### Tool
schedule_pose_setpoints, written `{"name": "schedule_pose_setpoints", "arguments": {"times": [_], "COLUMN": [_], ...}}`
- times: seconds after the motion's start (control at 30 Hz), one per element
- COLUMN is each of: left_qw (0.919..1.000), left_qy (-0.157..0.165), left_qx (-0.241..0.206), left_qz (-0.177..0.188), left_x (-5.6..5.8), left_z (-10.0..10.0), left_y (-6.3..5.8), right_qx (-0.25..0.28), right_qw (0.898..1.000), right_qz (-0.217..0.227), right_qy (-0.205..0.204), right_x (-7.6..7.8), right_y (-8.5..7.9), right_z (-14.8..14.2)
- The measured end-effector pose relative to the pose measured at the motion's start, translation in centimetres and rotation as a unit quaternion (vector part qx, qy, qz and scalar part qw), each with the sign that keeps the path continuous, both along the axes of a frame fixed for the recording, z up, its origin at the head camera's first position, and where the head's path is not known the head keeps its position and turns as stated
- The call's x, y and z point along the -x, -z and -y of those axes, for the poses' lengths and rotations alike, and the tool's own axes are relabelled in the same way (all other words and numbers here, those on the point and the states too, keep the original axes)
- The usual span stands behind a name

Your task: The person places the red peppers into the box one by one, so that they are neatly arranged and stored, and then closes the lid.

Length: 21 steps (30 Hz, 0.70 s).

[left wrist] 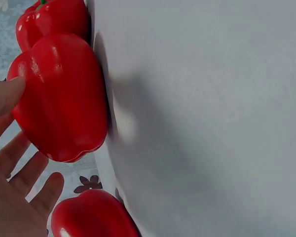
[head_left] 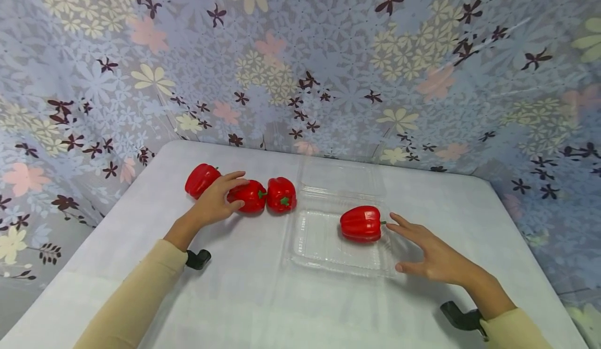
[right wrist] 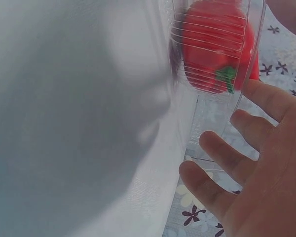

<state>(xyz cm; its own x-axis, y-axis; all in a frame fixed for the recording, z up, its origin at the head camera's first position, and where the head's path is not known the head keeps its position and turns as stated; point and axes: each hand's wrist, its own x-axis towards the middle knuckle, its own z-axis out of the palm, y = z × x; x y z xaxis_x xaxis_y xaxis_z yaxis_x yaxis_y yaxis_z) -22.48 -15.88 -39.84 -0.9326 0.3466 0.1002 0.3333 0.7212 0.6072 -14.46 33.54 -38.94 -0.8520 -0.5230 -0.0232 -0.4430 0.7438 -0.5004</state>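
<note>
Three red bell peppers lie in a row on the left of the table in the head view. My left hand [head_left: 211, 201] is at the middle bell pepper [head_left: 251, 197], thumb on its near side and fingers over its far side. In the left wrist view these fingers are spread, not curled round the pepper. The left bell pepper [head_left: 201, 179] is behind that hand; the right bell pepper [head_left: 281, 194] stands close to the middle one. Another bell pepper [head_left: 360, 224] lies inside a clear plastic container [head_left: 314, 239]. My right hand [head_left: 434, 255], fingers spread, is beside the container's right side, holding nothing.
The container's clear lid [head_left: 340, 177] lies folded back behind it. A white cloth covers the table [head_left: 225, 297]. Flowered fabric [head_left: 347, 77] hangs behind the table and along its sides. Each wrist wears a black device [head_left: 198, 259].
</note>
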Motion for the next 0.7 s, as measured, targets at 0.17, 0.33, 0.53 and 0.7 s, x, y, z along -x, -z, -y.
{"name": "schedule_pose_setpoints", "arguments": {"times": [0.17,0.33,0.53,0.7], "left_qw": [0.9998,0.9995,0.9988,0.9982], "left_qy": [0.01,0.011,0.014,0.017], "left_qx": [-0.015,-0.027,-0.045,-0.054], "left_qz": [-0.001,-0.014,-0.016,-0.02], "left_x": [0.1,0.2,-0.1,0.0], "left_z": [0.2,0.5,0.8,0.6], "left_y": [0.6,1.2,1.5,1.7], "right_qx": [0.005,0.007,0.006,0.006], "right_qw": [1.0,1.0,1.0,1.0], "right_qz": [-0.004,-0.008,0.002,0.003], "right_qy": [-0.006,-0.007,0.001,0.006], "right_x": [0.1,0.2,0.1,0.0], "right_y": [0.1,0.0,0.3,0.5], "right_z": [0.1,0.2,0.2,-0.1]}}
